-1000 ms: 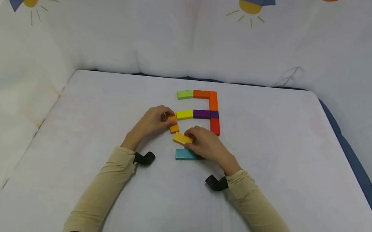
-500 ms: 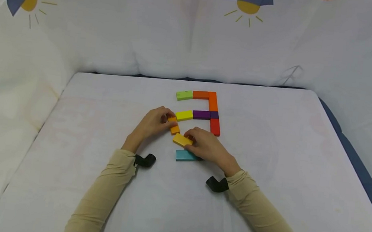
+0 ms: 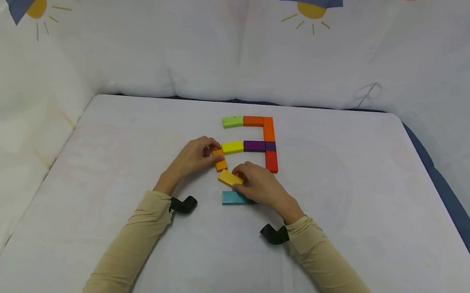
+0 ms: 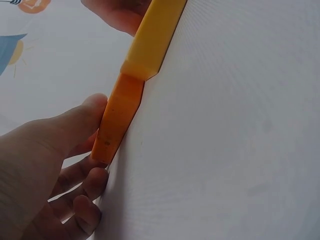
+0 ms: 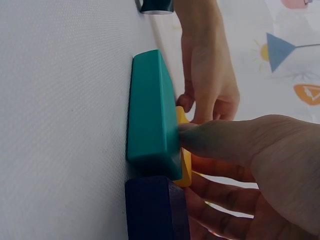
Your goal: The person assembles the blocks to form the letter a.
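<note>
My left hand [image 3: 195, 157] pinches an orange block [image 3: 221, 166] between thumb and fingers; in the left wrist view its far end meets the end of an amber-yellow block [image 4: 155, 42]. That amber block [image 3: 229, 178] lies slanted, its right end gripped by the thumb and fingers of my right hand [image 3: 262, 184]. A teal block [image 5: 150, 107] lies on the near side of the right thumb. Touching the teal one's end is a dark navy block [image 5: 152, 210], mostly hidden under the right hand in the head view.
Beyond the hands, a bright yellow block [image 3: 232, 147] adjoins a purple block [image 3: 254, 146] and a dark violet one [image 3: 270, 146]. A red block [image 3: 271, 162] and an orange-red block [image 3: 268, 129] line the right side. Farther back lie a lime block [image 3: 232, 121] and another orange-red block [image 3: 253, 121].
Both hands keep their holds with almost no movement. The whole head view has shifted slightly, with the table and blocks a little lower in it.
</note>
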Available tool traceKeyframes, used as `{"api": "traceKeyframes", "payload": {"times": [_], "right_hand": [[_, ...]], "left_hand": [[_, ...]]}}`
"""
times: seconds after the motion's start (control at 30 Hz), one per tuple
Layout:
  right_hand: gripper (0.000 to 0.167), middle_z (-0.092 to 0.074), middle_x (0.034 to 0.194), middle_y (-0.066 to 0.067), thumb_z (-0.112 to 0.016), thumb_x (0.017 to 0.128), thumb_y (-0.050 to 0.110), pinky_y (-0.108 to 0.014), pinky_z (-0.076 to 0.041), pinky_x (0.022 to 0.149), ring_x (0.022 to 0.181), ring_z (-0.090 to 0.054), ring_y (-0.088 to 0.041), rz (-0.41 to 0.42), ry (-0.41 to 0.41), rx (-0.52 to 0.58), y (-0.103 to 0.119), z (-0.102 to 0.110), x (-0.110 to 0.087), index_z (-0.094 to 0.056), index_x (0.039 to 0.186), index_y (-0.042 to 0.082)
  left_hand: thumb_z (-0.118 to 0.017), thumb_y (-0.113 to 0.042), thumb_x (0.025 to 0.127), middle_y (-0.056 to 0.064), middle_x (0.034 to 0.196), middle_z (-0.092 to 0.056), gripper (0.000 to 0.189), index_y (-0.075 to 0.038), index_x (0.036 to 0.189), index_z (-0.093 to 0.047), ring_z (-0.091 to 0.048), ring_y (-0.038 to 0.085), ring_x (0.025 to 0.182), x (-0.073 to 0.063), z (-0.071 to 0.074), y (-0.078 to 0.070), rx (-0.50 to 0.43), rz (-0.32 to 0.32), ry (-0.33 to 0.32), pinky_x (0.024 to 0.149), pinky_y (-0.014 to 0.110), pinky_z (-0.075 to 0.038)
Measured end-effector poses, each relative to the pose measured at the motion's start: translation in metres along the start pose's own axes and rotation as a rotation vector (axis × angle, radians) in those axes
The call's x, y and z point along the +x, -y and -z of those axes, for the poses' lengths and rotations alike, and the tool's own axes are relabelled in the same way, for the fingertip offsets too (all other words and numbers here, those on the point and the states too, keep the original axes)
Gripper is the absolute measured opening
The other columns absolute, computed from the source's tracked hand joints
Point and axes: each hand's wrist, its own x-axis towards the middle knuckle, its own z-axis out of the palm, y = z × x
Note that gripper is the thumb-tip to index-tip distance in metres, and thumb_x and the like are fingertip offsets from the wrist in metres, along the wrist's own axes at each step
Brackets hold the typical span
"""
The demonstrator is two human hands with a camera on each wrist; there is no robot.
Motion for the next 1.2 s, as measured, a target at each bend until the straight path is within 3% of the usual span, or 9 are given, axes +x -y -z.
{"api": "traceKeyframes", "payload": {"times": [0.43, 1.2], "right_hand": [[0.036, -0.061, 0.095, -0.001, -0.069, 0.086, 0.028, -0.025, -0.049, 0.074, 0.082, -0.054, -0.012, 0.006, -0.018, -0.008, 0.0001, 0.0029, 0.0023, -0.062, 0.117, 0.011], [0.036, -0.061, 0.097, 0.000, -0.068, 0.087, 0.029, -0.024, -0.049, 0.074, 0.083, -0.054, -0.011, 0.002, -0.011, -0.010, 0.0011, -0.0026, 0.0007, -0.062, 0.117, 0.012]], "left_hand": [[-0.068, -0.035, 0.086, 0.004, 0.096, -0.062, 0.036, -0.011, 0.112, -0.063, -0.054, 0.018, 0.083, 0.0026, 0.0028, -0.0013, 0.023, -0.021, -0.024, 0.073, 0.028, -0.045], [-0.067, -0.035, 0.087, 0.005, 0.096, -0.061, 0.036, -0.011, 0.113, -0.063, -0.054, 0.018, 0.084, 0.0004, 0.0000, 0.0027, -0.001, -0.003, 0.005, 0.074, 0.029, -0.045]]}}
